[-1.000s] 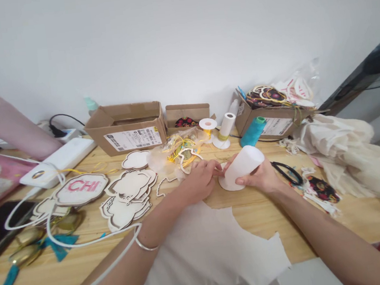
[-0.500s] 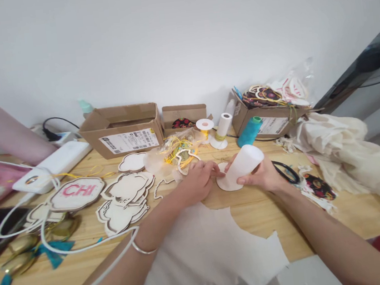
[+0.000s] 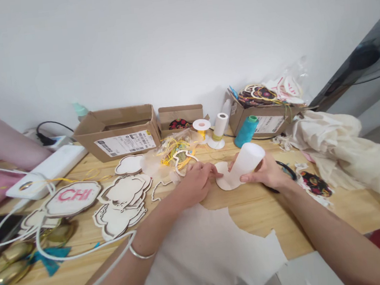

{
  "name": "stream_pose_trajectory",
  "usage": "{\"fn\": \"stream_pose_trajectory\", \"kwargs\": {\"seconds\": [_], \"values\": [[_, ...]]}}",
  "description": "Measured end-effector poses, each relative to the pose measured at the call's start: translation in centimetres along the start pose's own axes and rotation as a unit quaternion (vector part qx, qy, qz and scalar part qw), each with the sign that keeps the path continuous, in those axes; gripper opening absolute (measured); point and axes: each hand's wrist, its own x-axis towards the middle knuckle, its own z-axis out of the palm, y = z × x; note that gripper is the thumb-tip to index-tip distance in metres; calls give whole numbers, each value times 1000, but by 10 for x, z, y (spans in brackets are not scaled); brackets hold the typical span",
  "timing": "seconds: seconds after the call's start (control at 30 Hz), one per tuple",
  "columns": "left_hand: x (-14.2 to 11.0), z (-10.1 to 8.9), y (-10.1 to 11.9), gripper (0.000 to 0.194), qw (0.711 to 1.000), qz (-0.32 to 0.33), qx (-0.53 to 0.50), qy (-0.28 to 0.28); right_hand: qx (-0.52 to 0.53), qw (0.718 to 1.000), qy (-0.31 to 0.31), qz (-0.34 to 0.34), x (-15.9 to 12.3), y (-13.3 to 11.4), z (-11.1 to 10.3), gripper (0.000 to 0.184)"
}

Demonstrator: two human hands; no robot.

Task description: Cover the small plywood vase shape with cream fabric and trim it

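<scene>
Near the middle of the frame, a white cylinder [image 3: 248,158] leans to the right over a flat white disc [image 3: 226,182] on the worktop [image 3: 265,230]. The right hand [image 3: 268,172] grips the cylinder, its thumb along the near side and its fingers curled round the back. The left hand [image 3: 196,184] sits just left of the disc, fingers bent and close together, with 1 fingertip at the disc's left edge; whether they pinch or only press there, I cannot tell. White meets white at the cylinder's lower end, so contact with the disc is unclear.

The step in hand seems to be steadying the disc while the cylinder is worked against it. The next move would call for a firm left fingertip and a controlled right-hand tilt. Cut fabric [image 3: 216,254] lies at lower centre, and a teal thread cone [image 3: 246,132] stands behind the cylinder.
</scene>
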Motion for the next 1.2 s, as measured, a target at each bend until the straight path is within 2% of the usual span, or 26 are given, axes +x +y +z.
{"fn": "stream_pose_trajectory", "kwargs": {"seconds": [0.2,0.33,0.47,0.6,0.8,1.07,1.2], "values": [[0,0,0,31,1000,-2,3,2,12,1000,-5,-8,-1,2,-2,32],[1,-1,1,34,1000,20,-19,-15,22,999,31,6,-3,2,-6,30],[1,-2,2,34,1000,18,-19,-11,21,999,33,13,-3,2,-9,34],[0,-4,3,35,999,18,-24,-14,12,999,50,6,-3,2,-11,30],[0,-4,4,34,1000,16,-16,-13,0,999,41,15,-3,4,-15,32],[0,-6,4,35,999,24,-31,-18,-27,997,66,18,-2,2,-27,32],[1,-5,5,33,999,20,-26,-22,-53,992,110,13,-2,3,-31,31]]}}
